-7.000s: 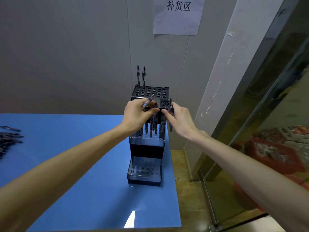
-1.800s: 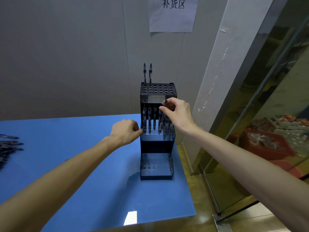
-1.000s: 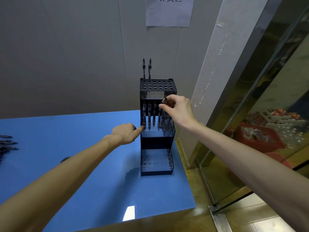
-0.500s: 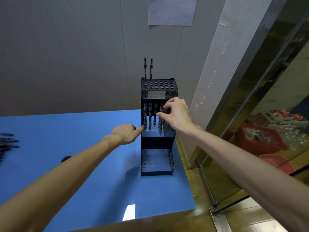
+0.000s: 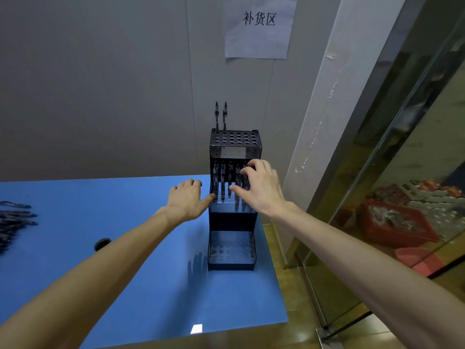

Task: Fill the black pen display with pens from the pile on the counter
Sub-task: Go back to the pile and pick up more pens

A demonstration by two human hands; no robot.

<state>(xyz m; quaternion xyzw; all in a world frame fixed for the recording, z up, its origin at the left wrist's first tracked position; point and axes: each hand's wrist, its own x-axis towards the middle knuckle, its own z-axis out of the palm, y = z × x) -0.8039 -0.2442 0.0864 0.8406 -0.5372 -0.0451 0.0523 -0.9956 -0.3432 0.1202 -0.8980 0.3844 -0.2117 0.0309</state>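
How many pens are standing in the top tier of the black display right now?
2, side by side at the back left corner of the top tier: one pen on the left, the other just right of it. The other holes look empty.

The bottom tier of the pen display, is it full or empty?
Empty as far as visible: the bottom tier shows only bare holes, while pens stand in the middle tier and two pens in the top.

Pen display (image 5: 232,222) stands right on counter (image 5: 125,273) (pile (image 5: 15,222) far left).
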